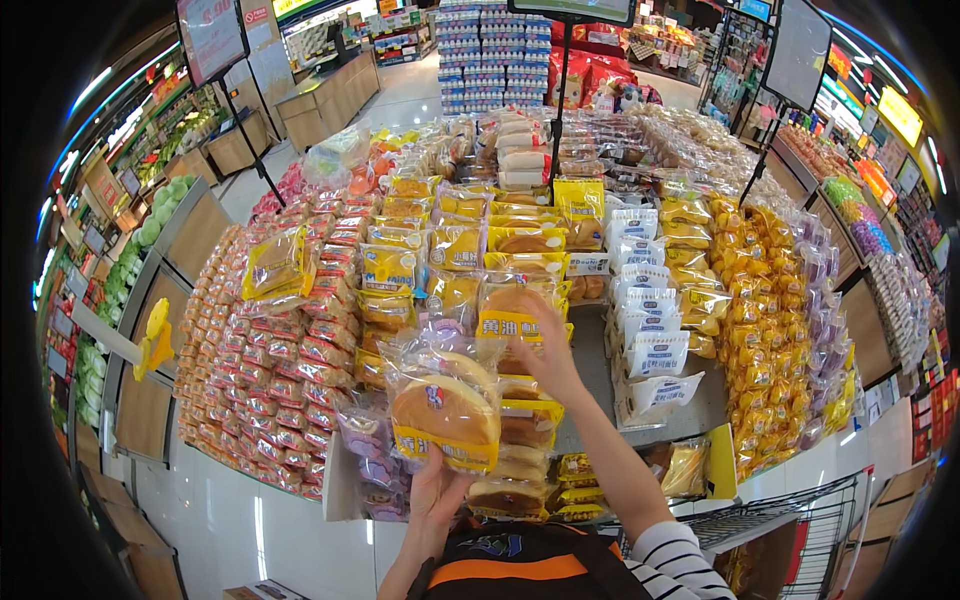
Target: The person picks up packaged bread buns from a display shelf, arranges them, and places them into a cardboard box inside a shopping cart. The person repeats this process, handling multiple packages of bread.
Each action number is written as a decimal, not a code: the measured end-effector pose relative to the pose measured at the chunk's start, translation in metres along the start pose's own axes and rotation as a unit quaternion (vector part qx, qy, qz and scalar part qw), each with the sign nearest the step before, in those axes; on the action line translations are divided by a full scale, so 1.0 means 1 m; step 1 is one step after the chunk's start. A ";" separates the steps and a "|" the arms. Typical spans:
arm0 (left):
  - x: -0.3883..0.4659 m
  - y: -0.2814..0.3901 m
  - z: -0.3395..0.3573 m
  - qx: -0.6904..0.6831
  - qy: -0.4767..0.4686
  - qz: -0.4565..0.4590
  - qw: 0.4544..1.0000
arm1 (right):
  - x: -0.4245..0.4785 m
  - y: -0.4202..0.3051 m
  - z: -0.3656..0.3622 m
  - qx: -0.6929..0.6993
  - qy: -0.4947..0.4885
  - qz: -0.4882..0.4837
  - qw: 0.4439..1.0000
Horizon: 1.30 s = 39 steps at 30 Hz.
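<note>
My left hand grips the lower edge of a clear-and-yellow bag of round bread, held up over the front of a bread display. Another such loaf shows behind it in plastic. Further forward and to the right, my right hand reaches over a similar yellow-banded bread bag in the middle row. Its fingers overlap that bag, and whether they grip it is hard to tell. Below the right forearm runs a column of packaged round breads. Purple-patterned packs lie left of the held bag.
White toast bags stand right of the bare grey display surface. Small red-and-clear packs are piled at left, yellow packs at right. A black sign pole rises behind. A wire shopping cart stands at lower right.
</note>
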<state>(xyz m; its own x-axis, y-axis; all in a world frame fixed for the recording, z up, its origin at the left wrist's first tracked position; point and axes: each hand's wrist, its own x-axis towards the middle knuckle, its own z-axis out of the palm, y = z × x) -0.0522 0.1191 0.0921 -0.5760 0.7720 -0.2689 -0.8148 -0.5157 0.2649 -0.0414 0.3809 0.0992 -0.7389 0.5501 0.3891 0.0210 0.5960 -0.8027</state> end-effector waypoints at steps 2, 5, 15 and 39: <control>0.003 -0.002 0.002 0.012 0.004 -0.017 1.000 | -0.028 -0.023 -0.005 0.298 -0.167 0.095 0.935; 0.008 -0.005 0.006 0.030 0.008 -0.029 0.999 | -0.049 -0.044 0.001 0.445 -0.185 0.143 0.864; 0.005 -0.004 -0.001 0.061 -0.014 -0.048 0.997 | -0.060 -0.038 0.012 0.528 -0.162 0.261 0.791; 0.004 0.000 -0.018 -0.049 0.015 -0.034 0.998 | 0.005 0.031 -0.007 -0.130 0.071 0.063 0.987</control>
<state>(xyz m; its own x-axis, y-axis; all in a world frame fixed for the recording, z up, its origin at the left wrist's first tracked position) -0.0559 0.1154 0.0746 -0.5201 0.7953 -0.3115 -0.8534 -0.4982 0.1532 -0.0399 0.4067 0.0796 -0.6184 0.6943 0.3682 0.2924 0.6382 -0.7122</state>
